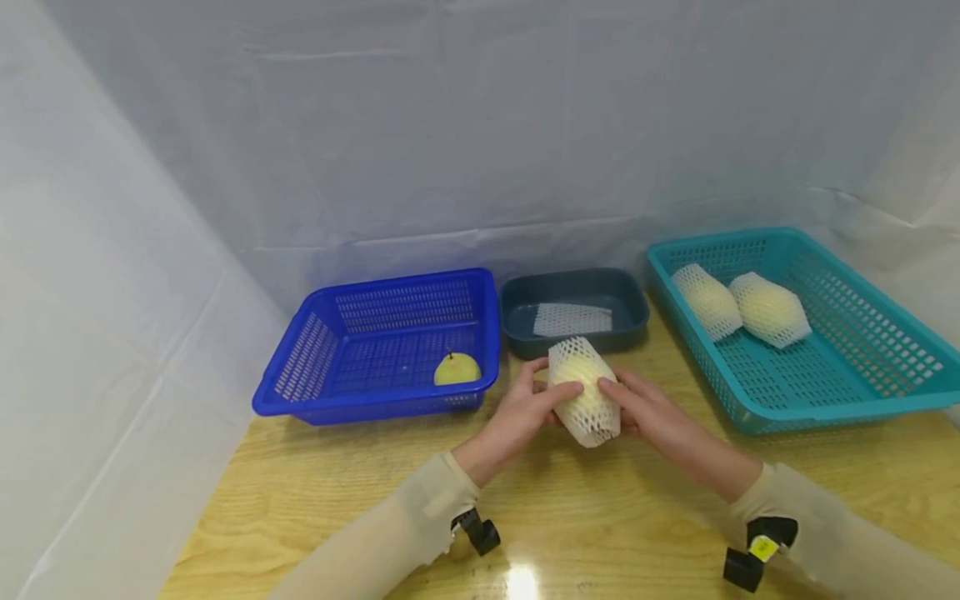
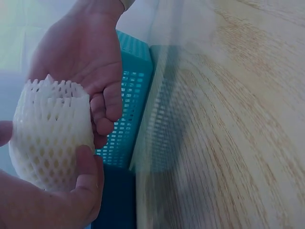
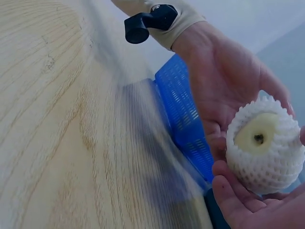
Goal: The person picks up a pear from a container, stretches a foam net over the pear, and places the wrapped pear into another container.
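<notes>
Both hands hold one pear wrapped in a white foam net (image 1: 583,402) above the table, in front of the dark tray. The left hand (image 1: 525,408) grips its left side and the right hand (image 1: 651,410) its right side, thumbs on the near face of the net. In the left wrist view, the netted pear (image 2: 52,136) sits between the left hand's fingers, the net's mouth standing loose at the top. A bare pale yellow end with a dark hollow shows through the net opening on the pear (image 3: 267,148) in the right wrist view.
A blue basket (image 1: 378,408) at the left holds a bare yellow-green pear (image 1: 457,369). Behind the hands, a dark teal tray (image 1: 517,287) contains a flat empty foam net (image 1: 572,319). The turquoise basket (image 1: 847,392) at the right holds two netted pears (image 1: 770,310). White sheeting hangs behind.
</notes>
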### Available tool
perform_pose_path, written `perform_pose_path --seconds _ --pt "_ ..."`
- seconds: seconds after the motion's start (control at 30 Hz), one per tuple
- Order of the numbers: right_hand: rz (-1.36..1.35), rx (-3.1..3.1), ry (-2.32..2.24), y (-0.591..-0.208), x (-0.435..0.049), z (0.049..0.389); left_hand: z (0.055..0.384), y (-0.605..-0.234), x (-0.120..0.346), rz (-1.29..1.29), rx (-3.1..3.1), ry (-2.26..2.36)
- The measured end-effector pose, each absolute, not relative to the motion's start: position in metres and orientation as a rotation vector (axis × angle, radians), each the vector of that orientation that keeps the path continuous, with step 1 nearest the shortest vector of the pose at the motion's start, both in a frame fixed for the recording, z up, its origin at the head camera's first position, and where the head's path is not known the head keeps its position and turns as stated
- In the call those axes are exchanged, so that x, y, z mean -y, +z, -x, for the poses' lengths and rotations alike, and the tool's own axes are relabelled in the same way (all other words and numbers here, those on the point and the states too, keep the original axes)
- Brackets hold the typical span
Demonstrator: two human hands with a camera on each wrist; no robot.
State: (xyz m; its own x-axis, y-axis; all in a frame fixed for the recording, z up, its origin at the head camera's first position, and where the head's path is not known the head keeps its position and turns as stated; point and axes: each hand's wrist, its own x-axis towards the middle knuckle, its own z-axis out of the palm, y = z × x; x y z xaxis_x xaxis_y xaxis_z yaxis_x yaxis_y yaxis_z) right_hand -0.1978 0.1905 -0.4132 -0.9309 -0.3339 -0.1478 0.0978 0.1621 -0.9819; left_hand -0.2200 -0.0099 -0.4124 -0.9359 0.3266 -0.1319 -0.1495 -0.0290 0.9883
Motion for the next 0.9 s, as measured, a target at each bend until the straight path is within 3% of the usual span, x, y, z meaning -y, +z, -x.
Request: perform_pose_path --seconds 0.9 --pt "0.261 -2.1 -1.808 -0.4084 -0.1915 0.1967 0.2202 -0.4177 0.0121 -0.185 -1.889 2.011"
